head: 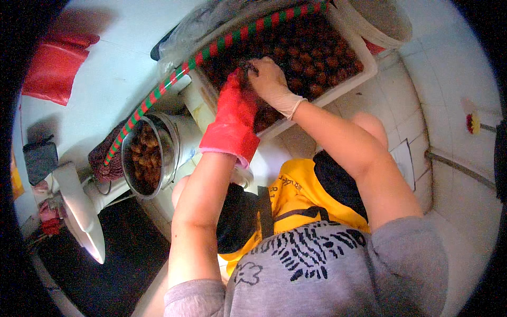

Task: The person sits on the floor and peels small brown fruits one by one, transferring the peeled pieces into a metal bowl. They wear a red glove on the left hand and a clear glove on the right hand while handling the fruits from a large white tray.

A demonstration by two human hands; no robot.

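Observation:
My left hand (237,99), in a thick red rubber glove, reaches over a white plastic tub (366,73). My right hand (271,79), in a thin pale glove, meets it there with curled fingers. A small dark piece (251,69) shows between the fingertips of both hands. It looks pinched in the right fingers; how the left fingers sit on it is hidden. Many round brown things (307,63), perhaps nuts or water chestnuts, fill the tub in shadow below the hands.
A red-and-green striped hose or pole (158,93) crosses the tub's far left side. A metal pot (174,146) at left holds more brown pieces (143,158). Clear plastic sheeting (190,31) lies behind the tub. A white bucket (380,20) stands at the upper right.

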